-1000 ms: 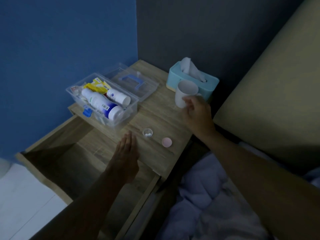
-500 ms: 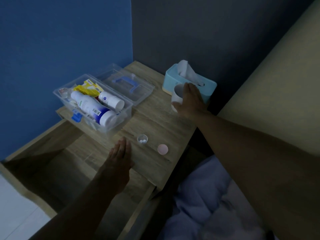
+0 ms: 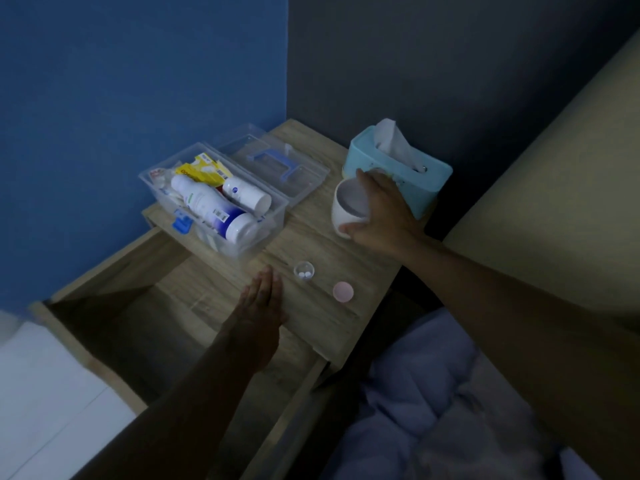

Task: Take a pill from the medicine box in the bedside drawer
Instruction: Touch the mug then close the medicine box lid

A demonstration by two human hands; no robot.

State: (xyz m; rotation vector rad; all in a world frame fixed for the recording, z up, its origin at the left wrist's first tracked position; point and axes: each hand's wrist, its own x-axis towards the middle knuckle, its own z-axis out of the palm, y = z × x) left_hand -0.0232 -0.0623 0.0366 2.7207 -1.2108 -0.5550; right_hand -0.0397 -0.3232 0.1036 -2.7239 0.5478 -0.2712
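Note:
The clear medicine box (image 3: pixel 242 244) stands open on the bedside table (image 3: pixel 311 317), holding white bottles and yellow packets; its lid (image 3: pixel 273 164) lies behind it. Two white pills rest in a small clear cap (image 3: pixel 304 271) near the table's front, beside a pink round cap (image 3: pixel 343 291). My left hand (image 3: pixel 260 308) lies flat on the table edge, fingers straight, just left of the pill cap and holding nothing. My right hand (image 3: pixel 381 211) wraps a white cup (image 3: pixel 348 209), thumb low and fingers over the rim, in front of the tissue box.
The wooden drawer (image 3: pixel 117 327) stands pulled open below the table top. A turquoise tissue box (image 3: pixel 412 181) sits at the back right. A beige headboard (image 3: pixel 554 220) and pale bedding (image 3: pixel 433 393) fill the right side. Blue and grey walls meet behind.
My right hand has closed around the white cup and tilted it a little toward me. My left hand stays flat on the table edge.

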